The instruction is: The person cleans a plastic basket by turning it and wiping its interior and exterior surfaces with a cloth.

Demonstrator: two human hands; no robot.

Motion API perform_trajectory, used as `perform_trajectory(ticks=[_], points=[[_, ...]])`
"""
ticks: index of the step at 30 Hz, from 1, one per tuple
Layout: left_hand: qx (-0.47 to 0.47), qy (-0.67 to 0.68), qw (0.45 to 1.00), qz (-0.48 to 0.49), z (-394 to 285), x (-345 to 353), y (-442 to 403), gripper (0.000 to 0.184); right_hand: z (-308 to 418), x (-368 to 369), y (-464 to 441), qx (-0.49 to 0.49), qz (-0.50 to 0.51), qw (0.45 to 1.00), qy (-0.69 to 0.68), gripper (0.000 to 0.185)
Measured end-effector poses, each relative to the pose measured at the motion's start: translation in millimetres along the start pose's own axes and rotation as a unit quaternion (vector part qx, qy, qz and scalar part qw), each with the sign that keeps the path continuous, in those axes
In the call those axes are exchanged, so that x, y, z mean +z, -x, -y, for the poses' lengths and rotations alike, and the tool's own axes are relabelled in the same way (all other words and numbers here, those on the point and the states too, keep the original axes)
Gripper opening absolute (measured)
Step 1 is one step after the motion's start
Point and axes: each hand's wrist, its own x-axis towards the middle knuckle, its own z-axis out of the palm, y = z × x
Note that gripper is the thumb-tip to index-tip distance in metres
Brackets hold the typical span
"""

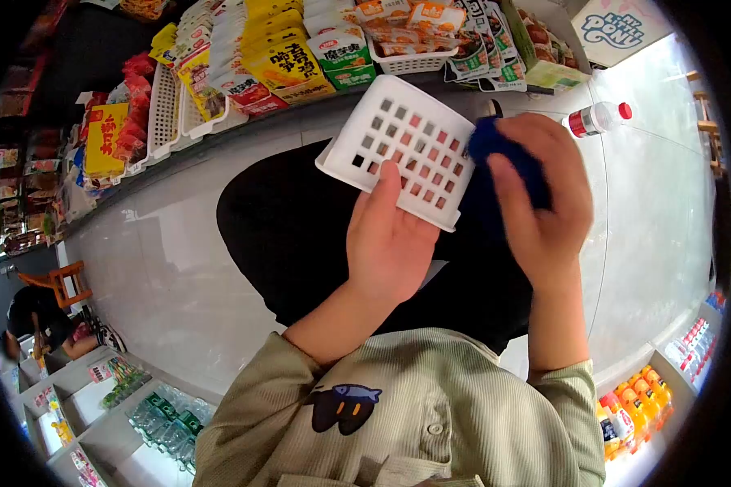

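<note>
A white plastic basket (414, 150) with square holes is tilted up over my lap. My left hand (391, 243) grips its lower side, the thumb on the perforated face and the fingers hidden behind. Against the basket's right edge is a dark blue cloth (508, 166), bunched up and somewhat blurred. My right hand (548, 191) is closed around this cloth, fingers over the top and thumb at the near side. Part of the cloth hangs below the hand.
Ahead runs a shelf with snack packets (280, 57) in white baskets (164, 109). On the floor at right stands a plastic bottle (597, 119) with a red cap. Orange drink bottles (642, 402) sit lower right, a water pack (166, 422) lower left. Another person (41, 321) bends down at far left.
</note>
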Motion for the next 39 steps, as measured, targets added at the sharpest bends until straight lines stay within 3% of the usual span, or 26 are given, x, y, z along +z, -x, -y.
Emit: perform_trajectory(ticks=[5,7,11,15,17,20,23,25,27,29,30,33,35,37,39], points=[[-0.041,0.059,0.997,-0.014,11.4,-7.8,0.9,0.049,9.7,18.1,16.3,-0.083,0.127,0.988,-0.009,0.024],[-0.043,0.002,0.999,-0.003,11.6,-10.9,3.4,0.05,13.9,17.1,23.9,-0.073,0.168,0.982,-0.044,0.023],[-0.068,0.031,0.996,0.042,12.1,-17.0,4.4,0.051,5.3,11.7,22.7,-0.079,0.197,0.969,-0.125,0.024],[-0.061,0.045,0.997,-0.013,18.7,-8.0,3.1,0.052,-12.2,5.8,6.3,-0.042,0.118,0.992,0.006,0.027],[-0.048,0.026,0.998,-0.005,19.6,-5.6,1.3,0.052,-13.0,6.0,4.7,-0.017,0.095,0.995,-0.001,0.028],[-0.065,0.016,0.998,0.005,17.5,-9.4,2.0,0.052,1.2,11.4,21.0,-0.09,0.18,0.978,-0.059,0.028],[-0.1,0.013,0.995,0.0,15.5,-9.6,0.8,0.052,-1.6,12.0,18.7,-0.064,0.19,0.978,-0.064,0.026],[-0.072,0.02,0.997,0.012,17.9,-7.2,-1.5,0.052,-11.2,11.3,9.4,-0.059,0.121,0.991,0.015,0.021],[-0.058,0.0,0.998,0.017,19.2,-3.0,-2.9,0.061,-15.2,9.5,-1.7,0.014,0.041,0.999,0.016,0.015],[-0.069,0.099,0.992,0.045,18.4,-1.7,0.2,0.063,-13.1,13.7,0.6,-0.041,0.026,0.996,0.074,0.018],[-0.084,0.112,0.989,0.037,17.2,-0.8,3.1,0.07,-7.5,15.8,6.3,-0.06,0.061,0.995,0.041,0.021],[-0.081,0.077,0.993,0.044,15.0,-6.4,5.4,0.07,15.9,19.5,18.1,-0.076,0.129,0.988,-0.05,0.023],[-0.091,0.067,0.993,0.035,14.2,-9.0,3.6,0.072,-5.3,17.6,12.6,-0.112,0.114,0.987,0.015,0.027],[-0.097,0.07,0.987,0.108,14.6,-6.7,-2.0,0.072,-13.1,13.8,-2.5,-0.059,0.048,0.997,0.025,0.024],[-0.098,0.064,0.988,0.096,14.6,-0.4,-2.0,0.074,-11.6,13.4,-6.3,-0.039,0.011,0.999,0.035,0.025]])
